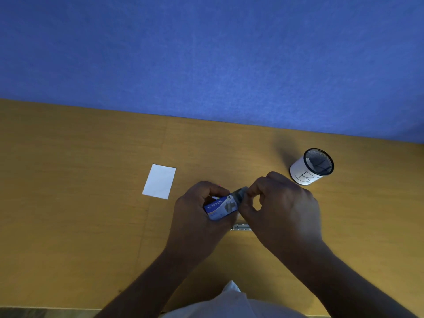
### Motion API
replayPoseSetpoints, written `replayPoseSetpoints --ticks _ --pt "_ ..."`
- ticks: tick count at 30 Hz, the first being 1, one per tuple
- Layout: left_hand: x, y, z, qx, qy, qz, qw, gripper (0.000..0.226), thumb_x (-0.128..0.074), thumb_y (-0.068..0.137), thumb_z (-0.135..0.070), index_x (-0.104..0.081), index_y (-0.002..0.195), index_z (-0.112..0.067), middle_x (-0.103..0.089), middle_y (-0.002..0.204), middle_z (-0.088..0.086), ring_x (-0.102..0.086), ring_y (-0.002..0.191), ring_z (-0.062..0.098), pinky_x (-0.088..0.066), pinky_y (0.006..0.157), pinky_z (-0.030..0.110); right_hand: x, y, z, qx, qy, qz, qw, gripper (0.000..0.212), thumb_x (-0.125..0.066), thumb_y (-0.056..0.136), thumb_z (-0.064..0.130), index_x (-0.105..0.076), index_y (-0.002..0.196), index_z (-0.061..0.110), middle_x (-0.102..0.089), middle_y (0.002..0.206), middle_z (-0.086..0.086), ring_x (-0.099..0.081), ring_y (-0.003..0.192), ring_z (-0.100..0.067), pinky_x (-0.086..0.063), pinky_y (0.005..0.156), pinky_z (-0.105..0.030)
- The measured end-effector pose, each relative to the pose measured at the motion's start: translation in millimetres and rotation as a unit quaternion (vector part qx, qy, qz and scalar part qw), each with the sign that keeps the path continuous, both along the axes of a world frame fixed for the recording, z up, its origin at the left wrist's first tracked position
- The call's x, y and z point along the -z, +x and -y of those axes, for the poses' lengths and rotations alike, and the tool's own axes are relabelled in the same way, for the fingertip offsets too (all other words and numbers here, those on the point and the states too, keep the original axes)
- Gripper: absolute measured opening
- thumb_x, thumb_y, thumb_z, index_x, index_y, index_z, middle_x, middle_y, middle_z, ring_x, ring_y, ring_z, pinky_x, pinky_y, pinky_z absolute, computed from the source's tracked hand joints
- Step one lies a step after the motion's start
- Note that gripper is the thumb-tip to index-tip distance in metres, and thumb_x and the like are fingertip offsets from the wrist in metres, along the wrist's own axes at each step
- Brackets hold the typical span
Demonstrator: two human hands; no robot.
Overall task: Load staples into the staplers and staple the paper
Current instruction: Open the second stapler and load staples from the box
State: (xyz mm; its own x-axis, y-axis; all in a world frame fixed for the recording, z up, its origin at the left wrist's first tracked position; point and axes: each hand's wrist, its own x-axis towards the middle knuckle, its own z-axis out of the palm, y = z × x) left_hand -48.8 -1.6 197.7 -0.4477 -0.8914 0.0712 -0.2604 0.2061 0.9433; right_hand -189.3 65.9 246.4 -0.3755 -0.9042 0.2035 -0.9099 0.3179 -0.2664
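My left hand (195, 216) grips a small blue staple box (220, 207) printed "Kangaro", held above the wooden desk (80, 203). My right hand (282, 210) pinches the box's grey end flap (241, 193) between thumb and fingers. Beneath both hands a strip of metal staples (241, 227) lies on the desk, partly hidden. A small white sheet of paper (159, 181) lies flat to the left of my hands. A pink sliver (219, 185) shows behind my left fingers; what it belongs to is hidden. No stapler is plainly visible.
A black mesh pen cup (312, 166) with a white label marked "B" stands at the right, near the blue partition wall (206, 53) along the desk's far edge. My white clothing (231, 301) shows at the bottom.
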Motion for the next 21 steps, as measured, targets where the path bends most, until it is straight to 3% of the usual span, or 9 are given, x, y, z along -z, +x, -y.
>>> replayPoseSetpoints --ticks 4,9,12,15,18,21 --pt "3.8 -1.8 -2.0 -0.004 0.024 -0.019 1.0 0.038 -0.089 0.066 -0.026 -0.063 0.09 -0.037 -0.071 0.085 -0.01 -0.072 0.077 0.007 -0.056 0.057 0.015 7.7 -4.2 -0.2 -0.012 -0.072 -0.004 0.997 0.012 -0.08 0.071 0.027 -0.068 0.068 0.023 -0.04 0.068 0.017 -0.036 0.05 -0.003 -0.022 0.047 -0.011" --pt "3.6 -3.5 -2.1 -0.001 0.037 -0.033 0.999 0.037 -0.088 0.065 -0.032 -0.065 0.094 -0.032 -0.072 0.086 -0.01 -0.072 0.078 0.006 -0.056 0.057 0.016 20.1 -8.9 -3.4 -0.053 -0.182 0.007 0.982 0.01 -0.073 0.079 0.022 -0.071 0.07 0.018 -0.055 0.064 0.006 -0.037 0.053 -0.002 -0.03 0.044 -0.017" --pt "2.9 -4.0 -1.9 -0.003 0.051 -0.038 0.998 0.038 -0.086 0.062 -0.035 -0.066 0.094 -0.03 -0.072 0.086 -0.011 -0.072 0.078 0.005 -0.057 0.057 0.017 23.9 -11.4 -2.4 -0.035 -0.211 0.089 0.973 0.006 -0.073 0.079 0.02 -0.072 0.074 0.017 -0.054 0.067 0.008 -0.043 0.049 -0.003 -0.037 0.042 -0.022" --pt "2.5 -4.1 -1.0 -0.008 0.051 -0.028 0.998 0.038 -0.09 0.064 -0.022 -0.066 0.093 -0.029 -0.072 0.084 -0.013 -0.072 0.074 0.005 -0.057 0.054 0.018 19.3 -14.2 0.7 -0.016 -0.211 0.2 0.957 0.013 -0.077 0.079 0.014 -0.068 0.076 0.024 -0.058 0.072 0.01 -0.054 0.056 -0.011 -0.04 0.048 -0.015" --pt "0.6 -4.4 -0.1 -0.01 0.047 -0.023 0.999 0.038 -0.091 0.065 -0.021 -0.067 0.093 -0.029 -0.071 0.086 -0.016 -0.071 0.073 0.005 -0.055 0.053 0.016 15.2 -14.9 3.5 0.0 -0.196 0.248 0.949 0.024 -0.076 0.078 0.01 -0.063 0.077 0.03 -0.063 0.08 0.014 -0.062 0.068 -0.01 -0.042 0.051 -0.01" --pt "-0.9 -5.5 0.1 -0.007 0.05 -0.026 0.998 0.038 -0.09 0.065 -0.023 -0.067 0.094 -0.028 -0.071 0.085 -0.015 -0.072 0.075 0.005 -0.056 0.054 0.016 15.7 -15.5 3.8 0.021 -0.197 0.3 0.933 0.021 -0.074 0.078 0.007 -0.067 0.078 0.027 -0.069 0.082 0.015 -0.064 0.069 -0.007 -0.042 0.052 -0.008"
